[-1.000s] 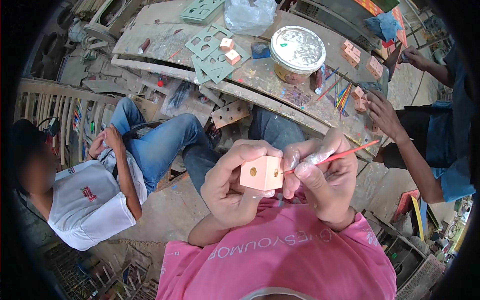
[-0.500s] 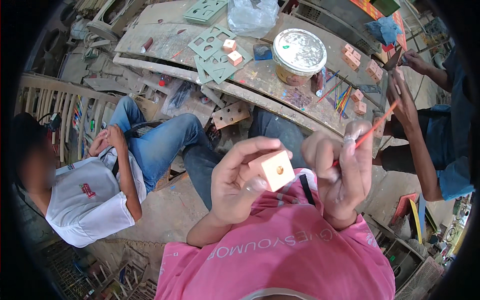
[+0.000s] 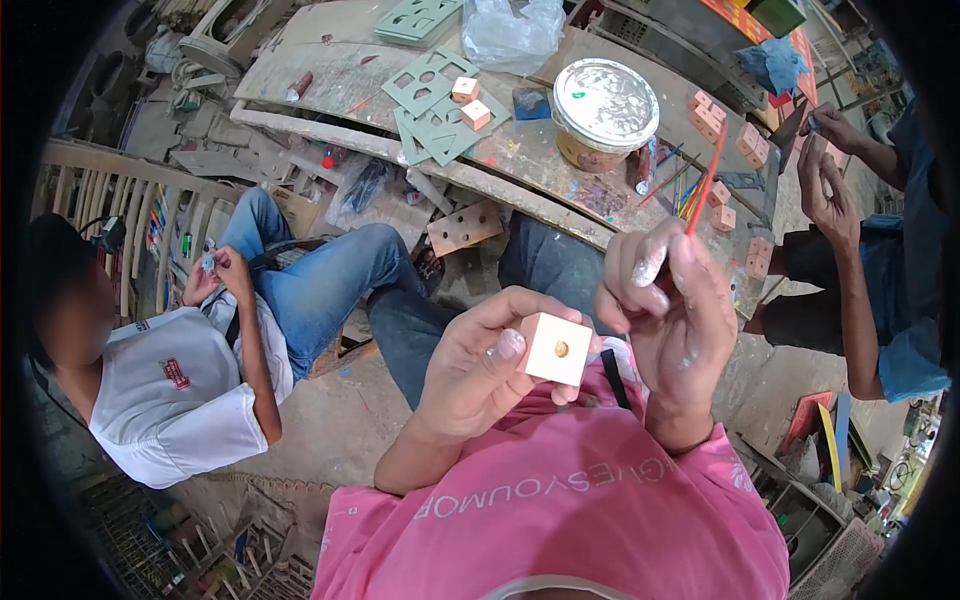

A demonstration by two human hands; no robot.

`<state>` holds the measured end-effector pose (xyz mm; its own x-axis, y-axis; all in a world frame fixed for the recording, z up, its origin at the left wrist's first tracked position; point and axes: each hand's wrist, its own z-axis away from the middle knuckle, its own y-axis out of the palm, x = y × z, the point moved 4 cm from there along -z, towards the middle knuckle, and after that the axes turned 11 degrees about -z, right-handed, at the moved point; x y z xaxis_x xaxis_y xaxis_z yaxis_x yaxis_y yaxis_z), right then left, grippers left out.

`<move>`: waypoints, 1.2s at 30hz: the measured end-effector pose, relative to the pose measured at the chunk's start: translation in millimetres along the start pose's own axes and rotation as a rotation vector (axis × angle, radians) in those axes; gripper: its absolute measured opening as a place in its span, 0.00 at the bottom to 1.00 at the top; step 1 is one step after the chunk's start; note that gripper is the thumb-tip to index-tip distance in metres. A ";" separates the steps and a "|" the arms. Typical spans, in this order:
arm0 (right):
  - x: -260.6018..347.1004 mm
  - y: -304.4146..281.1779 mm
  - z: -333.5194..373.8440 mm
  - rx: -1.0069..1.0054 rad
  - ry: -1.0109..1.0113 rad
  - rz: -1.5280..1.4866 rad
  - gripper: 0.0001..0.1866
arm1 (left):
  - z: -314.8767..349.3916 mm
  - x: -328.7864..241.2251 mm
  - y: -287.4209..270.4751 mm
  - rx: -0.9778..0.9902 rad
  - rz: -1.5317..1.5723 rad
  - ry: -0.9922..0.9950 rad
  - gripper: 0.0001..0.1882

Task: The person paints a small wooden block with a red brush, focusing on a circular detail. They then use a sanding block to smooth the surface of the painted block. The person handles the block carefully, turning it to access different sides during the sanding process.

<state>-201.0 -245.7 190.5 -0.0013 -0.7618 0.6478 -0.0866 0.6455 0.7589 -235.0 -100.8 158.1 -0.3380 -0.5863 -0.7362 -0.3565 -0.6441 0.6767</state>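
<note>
My left hand (image 3: pixel 475 365) is closed around a pale wooden cube (image 3: pixel 547 367), its thumb on the near side. A round hole shows in the face turned up toward me. Just right of the cube, my right hand (image 3: pixel 680 310) pinches a thin red stick (image 3: pixel 711 172) between thumb and fingers. The stick points up and away from the cube, over the table's edge. Whitish smears mark the fingers of both hands.
A worktable (image 3: pixel 340 75) holds a white-lidded bucket (image 3: pixel 605 98), green plates with cut-out shapes (image 3: pixel 420 85), wooden cubes (image 3: pixel 723 217) and several coloured sticks (image 3: pixel 690 195). One person (image 3: pixel 190 390) sits at left; another person's hands (image 3: pixel 828 165) work at right.
My right hand has swung the red stick from slanting right to nearly upright. My left hand has turned the cube, so its holed face shows more squarely.
</note>
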 end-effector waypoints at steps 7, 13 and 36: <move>8.9 3.9 27.0 0.144 -0.222 0.139 0.12 | -2.7 -2.0 1.3 -0.043 0.039 0.097 0.22; 12.7 17.1 36.3 0.215 -0.273 0.411 0.07 | -3.6 -10.4 -5.6 -0.043 -0.286 0.286 0.26; 14.2 24.3 49.5 0.276 -0.516 0.567 0.16 | 3.5 -17.5 14.9 -0.051 -0.697 0.768 0.25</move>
<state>-252.5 -243.5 214.9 -0.5716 -0.2959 0.7653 -0.1772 0.9552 0.2369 -237.5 -98.4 181.1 0.5815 -0.2196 -0.7834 -0.2163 -0.9700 0.1113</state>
